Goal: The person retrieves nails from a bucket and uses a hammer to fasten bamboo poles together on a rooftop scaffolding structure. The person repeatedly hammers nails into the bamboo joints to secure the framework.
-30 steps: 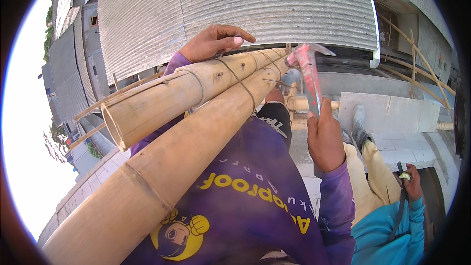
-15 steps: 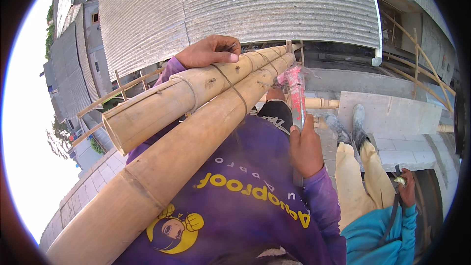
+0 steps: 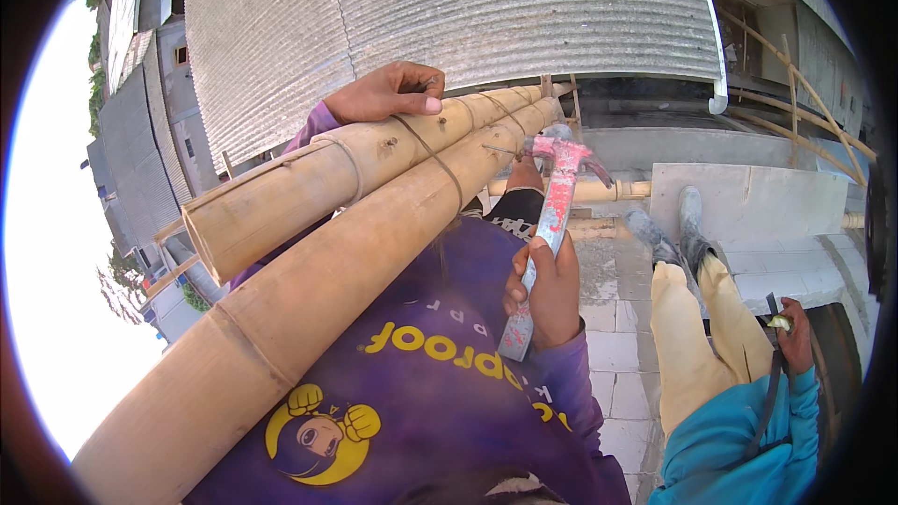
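A long metal claw hammer with worn red paint is being gripped by the right hand, with the fingers being wrapped around its grey handle and the thumb being laid along it. Its head is being held up just beside a thin dark nail, which is being held by a thick, tan, round bamboo pole on the near side.

The nailing is being judged as begun but unfinished: the nail is being kept in place by the bamboo alone, yet much of its shank is being left exposed. How deep the point is being buried cannot be told.

The tying seems to be further along. The near pole and a shorter tan bamboo pole with an open cut end are being spanned by a thin dark cord, and a second dark loop is being seen nearer the far end. Whether either is being fully tightened cannot be told.

The left hand is being held at the far side of the shorter pole, with the fingers being curled and the thumb being brought close to the forefinger; whether anything small is being pinched there cannot be told.

To the right, a small pale-green object is being held by a teal-sleeved co-worker's hand.
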Demonstrator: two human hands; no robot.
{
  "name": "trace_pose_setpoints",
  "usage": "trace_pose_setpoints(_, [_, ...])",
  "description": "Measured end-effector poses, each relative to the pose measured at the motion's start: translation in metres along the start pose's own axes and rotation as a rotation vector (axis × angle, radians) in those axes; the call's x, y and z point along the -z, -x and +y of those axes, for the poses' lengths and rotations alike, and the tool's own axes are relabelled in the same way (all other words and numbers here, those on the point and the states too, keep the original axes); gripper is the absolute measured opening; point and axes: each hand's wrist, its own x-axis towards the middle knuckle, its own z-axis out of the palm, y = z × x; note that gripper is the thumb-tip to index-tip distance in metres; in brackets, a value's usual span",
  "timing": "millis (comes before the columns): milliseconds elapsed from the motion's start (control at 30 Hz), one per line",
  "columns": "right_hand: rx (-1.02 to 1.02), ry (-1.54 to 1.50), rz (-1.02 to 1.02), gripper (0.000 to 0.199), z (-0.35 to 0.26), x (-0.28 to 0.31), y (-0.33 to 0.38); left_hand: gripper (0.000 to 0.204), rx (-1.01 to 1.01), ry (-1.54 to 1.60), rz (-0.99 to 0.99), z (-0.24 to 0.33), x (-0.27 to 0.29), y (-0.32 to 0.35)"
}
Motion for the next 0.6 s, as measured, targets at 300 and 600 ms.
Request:
trace_pose_setpoints(300, [0.549, -0.174, 0.486, 0.029, -0.029, 0.017, 0.029, 0.035, 0.012, -0.039, -0.01, -0.001, 0.006, -0.004])
trace_pose_setpoints(600, [0.044, 0.015, 0.204, 0.024, -0.007, 0.013, 0.012, 0.039, -0.048, -0.019, 0.012, 0.0, -0.002, -0.005])
